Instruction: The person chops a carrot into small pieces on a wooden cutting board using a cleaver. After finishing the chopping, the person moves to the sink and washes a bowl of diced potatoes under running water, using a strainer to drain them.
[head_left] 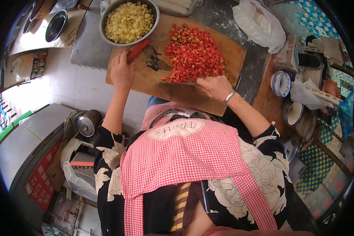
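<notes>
The left hand is closed around the red handle of a kitchen knife, fingers wrapped fully about it, so the grip is tight on the handle with no gap showing. The handle runs on a slant, up and to the right from the fist toward the rim of the round metal bowl of pale yellow diced pieces; the blade itself cannot be made out clearly against the dark stained patch of the board.

The right hand lies flat and loosely spread, palm down, holding nothing. Its fingertips touch the near edge of the heap of small red diced vegetable cubes, which has a few green bits mixed in. A silver bangle sits at that wrist.

From the knife hand the heap lies to the right and slightly farther from the body, with the dark patch between them. The right hand is much the nearer of the two, since it is already in contact. The heap's long axis runs away from the person, tilted a little leftward at its far end.

Both hands and the heap rest on the large worn wooden chopping board, which sits on a grey worktop, the bowl overlapping its far left corner.
</notes>
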Demonstrator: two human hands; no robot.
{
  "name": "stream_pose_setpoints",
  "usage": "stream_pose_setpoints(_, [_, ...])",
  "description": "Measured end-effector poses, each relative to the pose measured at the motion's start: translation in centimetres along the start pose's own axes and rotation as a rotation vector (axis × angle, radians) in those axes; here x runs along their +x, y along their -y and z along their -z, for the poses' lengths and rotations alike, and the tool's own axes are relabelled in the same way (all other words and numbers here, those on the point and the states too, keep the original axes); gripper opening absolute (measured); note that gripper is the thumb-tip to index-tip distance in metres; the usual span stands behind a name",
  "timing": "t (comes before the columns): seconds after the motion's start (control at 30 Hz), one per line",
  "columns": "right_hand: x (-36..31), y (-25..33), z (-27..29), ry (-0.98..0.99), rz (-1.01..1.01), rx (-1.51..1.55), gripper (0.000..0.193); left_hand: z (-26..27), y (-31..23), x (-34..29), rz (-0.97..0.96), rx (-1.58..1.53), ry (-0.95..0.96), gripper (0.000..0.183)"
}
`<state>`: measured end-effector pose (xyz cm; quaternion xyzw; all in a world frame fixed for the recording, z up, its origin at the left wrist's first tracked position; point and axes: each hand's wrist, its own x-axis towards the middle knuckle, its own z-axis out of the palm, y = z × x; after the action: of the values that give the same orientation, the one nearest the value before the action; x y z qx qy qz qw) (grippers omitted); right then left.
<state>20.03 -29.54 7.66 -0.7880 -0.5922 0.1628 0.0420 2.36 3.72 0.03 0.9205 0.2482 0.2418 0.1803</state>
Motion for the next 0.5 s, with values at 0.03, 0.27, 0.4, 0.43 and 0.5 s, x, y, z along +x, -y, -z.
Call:
stream_pose_setpoints(0.03, [0.9,-0.3,0.3,-0.033,-0.012,-0.003,0.021,-0.2,0.1,0.3,0.040,0.011,0.055,0.049])
stream_pose_setpoints(0.27, [5.8,-1.5,2.0,-0.184,-0.157,-0.043,0.023,0.1,0.7,-1.8,0.133,-0.005,0.133,0.046])
stream_pose_setpoints(0.4, [6.8,-1.6,2.6,-0.230,-0.244,-0.027,0.024,1.9,-0.2,-4.9,0.026,-0.108,0.215,0.045])
stream_pose_setpoints(0.43, [6.8,-1.5,2.7,-0.223,-0.261,-0.006,0.024,2.1,-0.6,-5.4,-0.017,-0.107,0.272,0.045])
stream_pose_setpoints(0.5, [6.3,-1.2,3.1,-0.221,-0.288,0.036,0.024,2.2,-1.4,-5.8,-0.127,-0.113,0.318,0.046])
